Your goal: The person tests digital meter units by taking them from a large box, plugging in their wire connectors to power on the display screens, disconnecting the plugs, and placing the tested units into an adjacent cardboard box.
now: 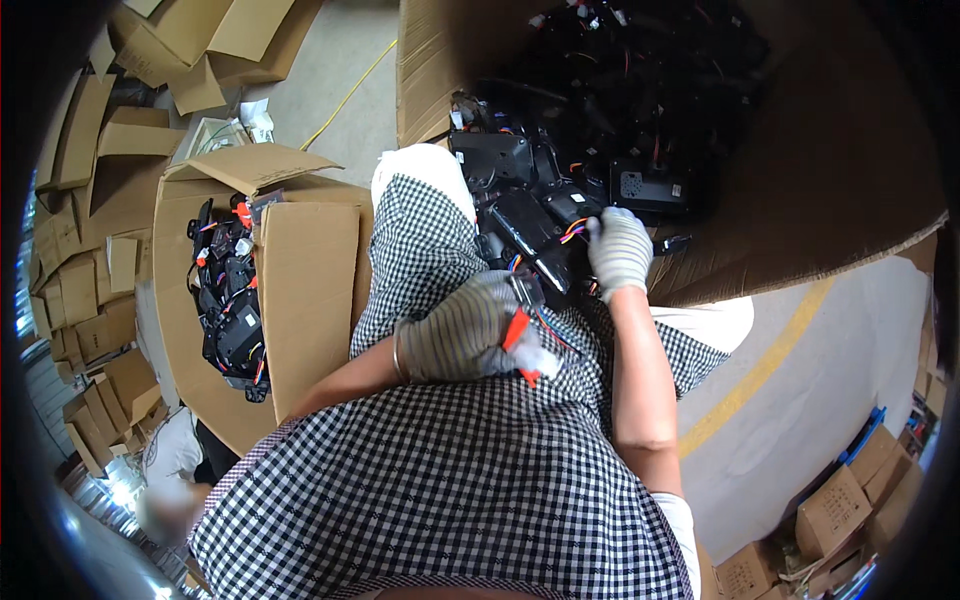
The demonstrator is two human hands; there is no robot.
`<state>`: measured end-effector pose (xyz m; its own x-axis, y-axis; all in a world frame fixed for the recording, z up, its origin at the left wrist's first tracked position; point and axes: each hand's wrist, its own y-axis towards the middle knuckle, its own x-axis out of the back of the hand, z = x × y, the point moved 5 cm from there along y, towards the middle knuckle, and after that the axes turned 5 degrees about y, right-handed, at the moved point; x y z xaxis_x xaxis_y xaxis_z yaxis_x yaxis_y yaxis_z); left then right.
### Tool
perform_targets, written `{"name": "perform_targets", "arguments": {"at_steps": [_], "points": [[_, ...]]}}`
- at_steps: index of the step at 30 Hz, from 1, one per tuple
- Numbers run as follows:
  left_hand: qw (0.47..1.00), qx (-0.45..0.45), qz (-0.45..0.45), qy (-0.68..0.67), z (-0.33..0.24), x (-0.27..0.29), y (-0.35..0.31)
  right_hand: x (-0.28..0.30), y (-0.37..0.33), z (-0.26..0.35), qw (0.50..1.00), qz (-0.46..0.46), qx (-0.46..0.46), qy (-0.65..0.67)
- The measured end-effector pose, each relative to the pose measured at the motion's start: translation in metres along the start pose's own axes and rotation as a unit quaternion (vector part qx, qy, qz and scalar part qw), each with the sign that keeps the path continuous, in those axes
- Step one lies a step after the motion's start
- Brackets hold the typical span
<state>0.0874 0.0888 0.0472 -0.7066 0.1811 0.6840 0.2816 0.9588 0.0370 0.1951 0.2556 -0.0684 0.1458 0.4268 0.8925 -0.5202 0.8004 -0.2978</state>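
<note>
My left hand (462, 328), in a striped knit glove, is closed over my lap around a wired black part (526, 290). A red tab (517, 328) and a white connector (541, 360) stick out beside its fingers. My right hand (621, 250), gloved the same way, is curled at the near edge of the large carton, its fingertips at coloured wires (573, 232) on a black plastic module (568, 203). Another flat black module (522, 222) lies between the hands. A black module with a speaker grille (650, 187) lies just beyond my right hand.
A large cardboard carton (820, 240) heaped with black wired modules opens in front of me. On my left stands a smaller carton (312, 270) holding similar parts. Flattened and stacked boxes (95, 220) line the far left. Behind it, part of another person (172, 490) shows. A yellow cord (350, 95) crosses the floor.
</note>
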Motion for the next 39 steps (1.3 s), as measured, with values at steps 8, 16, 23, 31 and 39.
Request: {"name": "perform_targets", "arguments": {"at_steps": [8, 16, 23, 31, 39], "points": [[0.992, -0.027, 0.022, -0.122, -0.008, -0.019, -0.021, -0.031, -0.025, -0.002, 0.31, 0.058, -0.026, 0.949], [0.97, 0.06, 0.008, -0.237, -0.013, 0.006, -0.01, -0.049, -0.041, 0.014, 0.539, 0.142, 0.022, 0.83], [0.918, 0.259, -0.211, -0.215, 0.027, 0.023, -0.033, 0.064, -0.114, 0.097, 0.676, 0.338, 0.151, 0.638], [0.85, 0.323, -0.254, -0.329, 0.067, 0.017, -0.034, 0.123, 0.03, 0.012, 0.786, -0.053, 0.034, 0.615], [0.802, 0.295, -0.233, -0.464, 0.04, 0.019, -0.003, 0.079, 0.21, -0.077, 0.912, -0.074, -0.001, 0.402]]}}
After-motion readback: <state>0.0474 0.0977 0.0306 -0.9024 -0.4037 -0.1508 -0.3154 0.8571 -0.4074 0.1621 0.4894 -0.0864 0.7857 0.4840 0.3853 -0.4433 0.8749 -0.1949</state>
